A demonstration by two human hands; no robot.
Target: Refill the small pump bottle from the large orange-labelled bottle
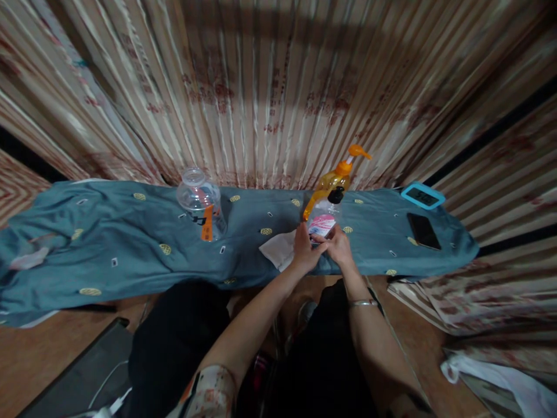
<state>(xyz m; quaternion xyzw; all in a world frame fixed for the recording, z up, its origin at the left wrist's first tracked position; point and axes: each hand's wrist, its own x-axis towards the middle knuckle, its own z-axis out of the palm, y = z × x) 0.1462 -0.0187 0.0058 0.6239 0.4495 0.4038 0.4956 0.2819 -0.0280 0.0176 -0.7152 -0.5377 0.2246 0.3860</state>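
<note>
Both my hands are at the lower part of a clear plastic bottle (324, 217) with a pink-and-white label and a black cap. My left hand (306, 248) grips its near left side. My right hand (338, 244) closes on its near right side, and the two thumbs come close together in front. Some of the fingers are hidden. A white cloth (277, 251) lies beside and partly behind my left hand. Right behind the clear bottle stands an amber pump bottle (333, 181) with an orange pump head.
A large clear jar (198, 203) with an orange label stands to the left on the patterned blue-green cloth (130, 244). To the right are a blue-framed digital clock (423, 196) and a black phone (423, 230). A pleated curtain (270, 87) hangs behind the table.
</note>
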